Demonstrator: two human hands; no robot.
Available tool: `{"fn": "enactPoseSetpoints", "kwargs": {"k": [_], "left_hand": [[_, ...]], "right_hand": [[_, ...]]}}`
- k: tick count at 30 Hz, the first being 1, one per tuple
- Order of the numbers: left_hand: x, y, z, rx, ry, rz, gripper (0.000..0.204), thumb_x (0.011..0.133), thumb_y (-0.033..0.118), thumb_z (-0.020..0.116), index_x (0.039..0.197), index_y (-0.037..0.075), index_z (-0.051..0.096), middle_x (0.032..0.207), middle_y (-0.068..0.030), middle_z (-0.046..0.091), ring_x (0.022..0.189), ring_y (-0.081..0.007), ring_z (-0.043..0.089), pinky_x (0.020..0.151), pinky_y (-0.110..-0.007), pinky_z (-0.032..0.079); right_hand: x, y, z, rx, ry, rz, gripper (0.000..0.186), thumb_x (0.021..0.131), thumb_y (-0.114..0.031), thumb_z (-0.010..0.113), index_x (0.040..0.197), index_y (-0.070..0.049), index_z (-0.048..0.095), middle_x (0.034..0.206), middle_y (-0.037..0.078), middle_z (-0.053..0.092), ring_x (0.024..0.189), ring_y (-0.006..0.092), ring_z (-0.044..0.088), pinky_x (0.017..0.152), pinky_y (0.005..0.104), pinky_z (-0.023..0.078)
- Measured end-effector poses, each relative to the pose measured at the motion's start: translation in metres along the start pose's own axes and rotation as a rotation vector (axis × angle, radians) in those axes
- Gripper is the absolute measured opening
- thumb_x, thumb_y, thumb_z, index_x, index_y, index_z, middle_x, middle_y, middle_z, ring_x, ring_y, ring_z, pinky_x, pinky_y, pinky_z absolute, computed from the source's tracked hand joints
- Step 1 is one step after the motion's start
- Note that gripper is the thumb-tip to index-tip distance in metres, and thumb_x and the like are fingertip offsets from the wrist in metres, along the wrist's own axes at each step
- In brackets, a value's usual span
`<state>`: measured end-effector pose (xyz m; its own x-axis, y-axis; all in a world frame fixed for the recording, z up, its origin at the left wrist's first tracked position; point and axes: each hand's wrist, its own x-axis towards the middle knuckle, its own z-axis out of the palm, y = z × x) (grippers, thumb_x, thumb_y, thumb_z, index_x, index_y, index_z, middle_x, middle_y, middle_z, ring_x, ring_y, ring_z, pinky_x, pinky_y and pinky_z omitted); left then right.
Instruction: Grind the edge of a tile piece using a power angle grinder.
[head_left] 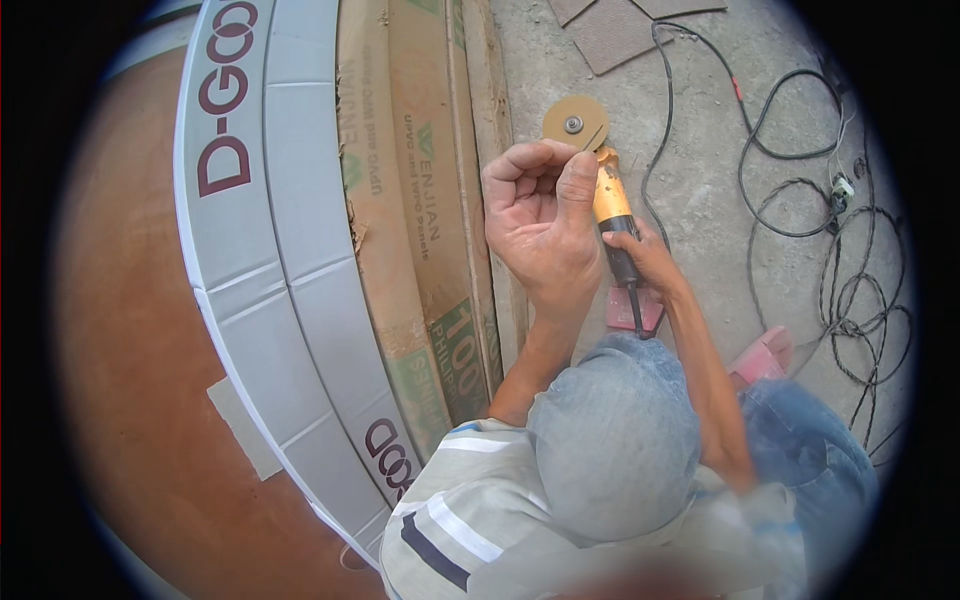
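My right hand [648, 258] grips the black rear handle of a yellow angle grinder [612, 200]. The grinder points away from me, with its tan round disc [576, 124] facing up over the concrete floor [700, 180]. My left hand [540, 215] is raised palm-up just left of the grinder's body. Its fingers are curled in toward the palm and its thumb is against the yellow casing. Whether something small lies in the palm is hidden by the fingers. The grinder's black cord [636, 310] runs back under my right wrist.
Flat cardboard boxes [420, 200] lie left of the hands, beside long grey panels [290, 200] with dark red lettering and a brown surface [130, 330]. Tangled black cables [830, 260] and a plug [843, 186] lie on the right. Pink sandals [765, 352] are under me, and brown tiles [620, 30] lie far ahead.
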<state>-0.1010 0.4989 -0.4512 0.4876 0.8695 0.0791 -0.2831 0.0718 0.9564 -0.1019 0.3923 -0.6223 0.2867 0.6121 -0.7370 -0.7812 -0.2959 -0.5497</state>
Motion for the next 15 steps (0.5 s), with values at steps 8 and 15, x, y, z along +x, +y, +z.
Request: {"fn": "enactPoseSetpoints", "kwargs": {"k": [8,15], "left_hand": [[0.0039,-0.0017,-0.0024,0.129,0.075,0.130,0.024,0.086,-0.002,0.068,0.104,0.001,0.053,0.094,-0.0083,0.064,0.086,-0.0102,0.060,0.078,-0.022,0.050],[0.0057,-0.0027,-0.0073,0.160,0.096,0.082,0.019,0.089,0.002,0.066,0.102,0.000,0.053,0.093,-0.0066,0.061,0.087,-0.0092,0.057,0.081,-0.023,0.047]], "right_hand": [[-0.0021,-0.0021,0.0020,-0.011,0.011,0.010,0.068,0.072,-0.037,0.072,0.124,0.000,0.049,0.086,0.007,0.057,0.067,0.0134,0.056,0.052,0.0265,0.046],[0.0004,0.0010,0.0025,-0.016,0.009,-0.005,0.067,0.072,-0.037,0.072,0.123,0.000,0.050,0.085,0.007,0.057,0.067,0.0135,0.056,0.052,0.0265,0.046]]}}
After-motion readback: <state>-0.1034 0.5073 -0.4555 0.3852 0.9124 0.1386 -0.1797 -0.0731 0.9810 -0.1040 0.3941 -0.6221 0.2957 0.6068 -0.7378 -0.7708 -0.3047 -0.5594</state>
